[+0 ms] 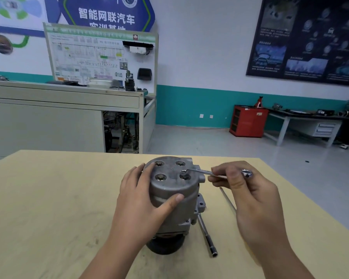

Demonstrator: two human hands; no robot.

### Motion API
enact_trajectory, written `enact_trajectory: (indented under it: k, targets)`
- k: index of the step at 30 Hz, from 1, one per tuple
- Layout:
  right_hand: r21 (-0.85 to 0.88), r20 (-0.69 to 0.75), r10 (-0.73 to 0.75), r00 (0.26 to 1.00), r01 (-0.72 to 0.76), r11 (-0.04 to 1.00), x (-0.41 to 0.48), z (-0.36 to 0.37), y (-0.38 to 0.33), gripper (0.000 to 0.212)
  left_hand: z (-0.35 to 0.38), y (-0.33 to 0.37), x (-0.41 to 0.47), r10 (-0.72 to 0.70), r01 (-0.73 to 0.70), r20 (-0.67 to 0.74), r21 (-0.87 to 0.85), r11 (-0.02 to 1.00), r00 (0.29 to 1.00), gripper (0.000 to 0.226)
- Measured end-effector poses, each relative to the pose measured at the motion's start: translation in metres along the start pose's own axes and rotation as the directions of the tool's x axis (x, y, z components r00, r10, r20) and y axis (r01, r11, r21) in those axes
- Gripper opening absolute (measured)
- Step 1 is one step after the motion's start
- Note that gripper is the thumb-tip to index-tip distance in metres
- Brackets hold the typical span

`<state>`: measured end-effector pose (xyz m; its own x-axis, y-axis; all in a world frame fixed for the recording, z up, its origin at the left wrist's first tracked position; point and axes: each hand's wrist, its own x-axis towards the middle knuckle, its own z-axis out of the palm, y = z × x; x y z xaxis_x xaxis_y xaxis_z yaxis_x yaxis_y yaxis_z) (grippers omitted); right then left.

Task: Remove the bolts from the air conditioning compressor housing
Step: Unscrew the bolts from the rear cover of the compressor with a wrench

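A grey metal air conditioning compressor (173, 200) stands upright on the wooden table (48, 198). Its round top face shows several recessed bolts, such as a bolt (159, 163) at the far left and a bolt (161, 177) at the near left. My left hand (141, 198) grips the housing from the left, thumb across its front. My right hand (248, 196) pinches a small combination wrench (201, 171). The wrench's open end sits over the top face beside the near right bolt (185, 177).
A socket extension bar (207, 234) lies on the table just right of the compressor, and a thin rod (227, 200) lies beyond it. Behind the table stand a training bench (65, 117), a red cabinet (248, 121) and a workbench (310, 121).
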<state>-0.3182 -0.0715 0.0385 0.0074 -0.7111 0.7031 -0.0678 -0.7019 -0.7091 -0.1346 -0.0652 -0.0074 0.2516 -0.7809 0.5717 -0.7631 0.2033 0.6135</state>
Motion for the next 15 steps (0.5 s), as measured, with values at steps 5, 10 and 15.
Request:
enact_trajectory:
  k: [5,10,15]
  targets:
    - [-0.087,-0.014,-0.054,0.998,0.052,0.995,-0.013,-0.001,0.001,0.047,0.003,-0.004,-0.002,0.003,-0.003,-0.026,-0.002,1.0,1.0,0.097]
    - [-0.166,-0.002,-0.149,0.989,0.147,0.975,-0.029,0.003,0.005,0.041,0.009,-0.001,-0.003,-0.04,0.041,-0.052,0.027,0.999,0.998,0.102]
    - [-0.192,0.019,-0.203,0.979,0.203,0.96,-0.03,0.005,0.006,0.039,0.014,0.002,-0.002,-0.047,0.048,-0.076,0.013,0.999,0.996,0.102]
